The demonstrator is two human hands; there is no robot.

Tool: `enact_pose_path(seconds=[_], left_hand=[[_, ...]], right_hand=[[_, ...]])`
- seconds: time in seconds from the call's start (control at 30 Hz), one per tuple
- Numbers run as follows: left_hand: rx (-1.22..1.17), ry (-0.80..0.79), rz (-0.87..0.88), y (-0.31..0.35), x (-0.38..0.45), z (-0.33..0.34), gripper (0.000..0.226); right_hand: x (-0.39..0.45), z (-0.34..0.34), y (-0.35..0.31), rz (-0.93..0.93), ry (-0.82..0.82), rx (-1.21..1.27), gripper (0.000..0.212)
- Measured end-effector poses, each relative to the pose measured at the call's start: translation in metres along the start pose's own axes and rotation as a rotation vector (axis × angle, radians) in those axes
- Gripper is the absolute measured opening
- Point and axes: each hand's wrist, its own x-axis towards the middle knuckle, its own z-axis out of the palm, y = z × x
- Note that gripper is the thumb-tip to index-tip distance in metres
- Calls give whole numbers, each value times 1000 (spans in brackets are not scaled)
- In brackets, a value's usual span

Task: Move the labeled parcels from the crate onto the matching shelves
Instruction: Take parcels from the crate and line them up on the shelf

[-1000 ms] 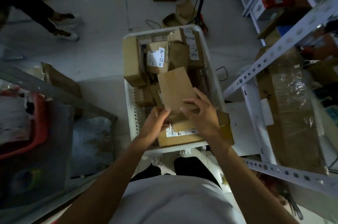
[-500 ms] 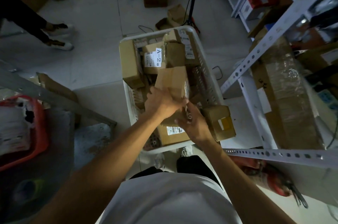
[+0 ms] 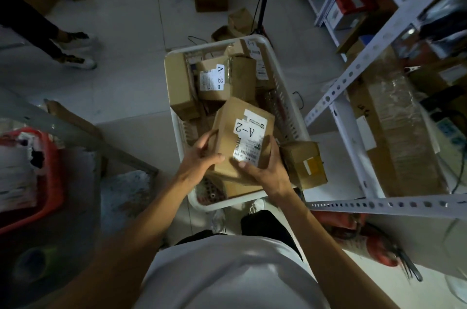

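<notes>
Both hands hold one parcel (image 3: 243, 135) above the near end of the crate (image 3: 283, 76). Its white label (reading A-2) faces up. The left hand (image 3: 201, 159) grips the parcel's left edge, fingers curled over the side and thumb across the near corner. The right hand (image 3: 265, 167) clasps the right near corner, thumb pressed on the label's lower edge, fingers wrapped up the right side. More parcels lie in the crate beneath, another A-2 box (image 3: 213, 81) among them. The shelf (image 3: 353, 73) stands just right of the crate.
</notes>
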Motion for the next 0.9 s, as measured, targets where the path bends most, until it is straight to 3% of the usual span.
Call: enact_pose_path(seconds=[0.1,0.23,0.33,0.47,0.57,0.63,0.7,0.77,0.9], left_hand=[[33,-85,-31,-9,-4,-1,91],[253,-104,-12,-11,-3,-3,79],[275,-123,-13,-16,1,-2,86],[195,-124,-105,-25,-1,1,98],[26,-66,-243,-29,-9,5,72],[24,37,-286,-30,-6,2,87],[114,193,-250,-27,1,-2,101],[108,328,-195,-22,5,-6,94],[184,322,-105,-25,4,3,71]], right_hand=[[1,3,11,20,62,-114,113],[9,19,16,57,108,-162,107],[19,19,6,61,101,-151,103],[37,9,-12,-11,137,-198,125],[44,4,-19,-50,115,-359,105],[44,2,-16,-40,142,-355,97],[40,1,-11,14,206,-280,87],[34,0,-5,55,258,-241,73],[24,-3,-2,51,221,-398,78]])
